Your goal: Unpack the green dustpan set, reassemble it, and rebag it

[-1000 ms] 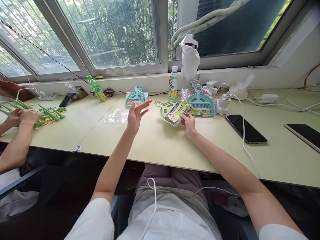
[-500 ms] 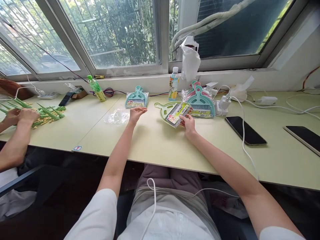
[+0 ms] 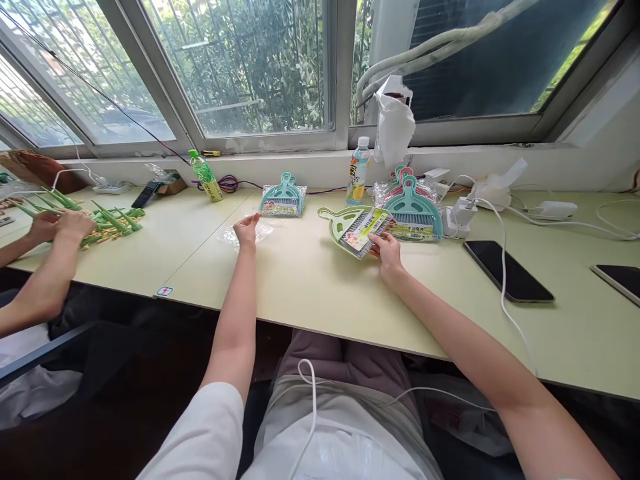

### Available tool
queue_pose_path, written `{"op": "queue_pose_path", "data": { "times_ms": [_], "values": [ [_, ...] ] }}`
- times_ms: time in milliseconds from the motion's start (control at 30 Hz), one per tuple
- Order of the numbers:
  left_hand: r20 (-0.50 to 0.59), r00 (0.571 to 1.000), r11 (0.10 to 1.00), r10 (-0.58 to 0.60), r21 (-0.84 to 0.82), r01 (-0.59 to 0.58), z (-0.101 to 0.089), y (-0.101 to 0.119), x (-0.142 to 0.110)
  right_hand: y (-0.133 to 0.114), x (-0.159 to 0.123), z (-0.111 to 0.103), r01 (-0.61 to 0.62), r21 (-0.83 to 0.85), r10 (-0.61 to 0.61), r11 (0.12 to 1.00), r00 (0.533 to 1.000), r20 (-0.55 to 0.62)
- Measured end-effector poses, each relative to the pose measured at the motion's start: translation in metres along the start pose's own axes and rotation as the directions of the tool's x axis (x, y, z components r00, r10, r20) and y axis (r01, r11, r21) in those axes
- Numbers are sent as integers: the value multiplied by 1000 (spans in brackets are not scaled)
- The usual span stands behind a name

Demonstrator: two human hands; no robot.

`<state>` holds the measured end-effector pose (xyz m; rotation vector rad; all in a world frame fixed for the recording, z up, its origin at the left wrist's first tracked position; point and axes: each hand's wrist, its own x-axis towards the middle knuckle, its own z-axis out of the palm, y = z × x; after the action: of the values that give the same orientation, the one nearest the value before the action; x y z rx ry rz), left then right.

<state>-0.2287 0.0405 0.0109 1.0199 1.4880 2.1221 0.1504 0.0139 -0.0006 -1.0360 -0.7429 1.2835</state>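
Observation:
My right hand grips a small light green dustpan and brush set by its right lower side, tilted just above the table. Dark bristles and a printed label card show on its face. Over a flat, clear plastic bag is my left hand, its fingertips pinched together. Whether they have hold of the film, I cannot make out. Behind that hand lies a wrapped teal dustpan set. More wrapped sets, teal and pink, are stacked just beyond my right hand.
Two drink bottles, one green and one pale blue, stand by the window ledge. At right are a plug adapter, white cables and a black phone. At far left another person's hands handle green stalks.
My left hand has moved left, over the clear bag, with its fingers now pinched upward. My right hand keeps its hold on the green dustpan set. The view has shifted slightly.

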Motion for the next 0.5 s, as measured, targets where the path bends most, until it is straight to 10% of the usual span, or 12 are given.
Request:
{"op": "queue_pose_path", "data": {
  "times_ms": [500],
  "values": [
    [75,997,993,-29,114,20,-2,-6,-3,-2,-2,1,-21,-30,22,999,1000,15]
  ]
}}
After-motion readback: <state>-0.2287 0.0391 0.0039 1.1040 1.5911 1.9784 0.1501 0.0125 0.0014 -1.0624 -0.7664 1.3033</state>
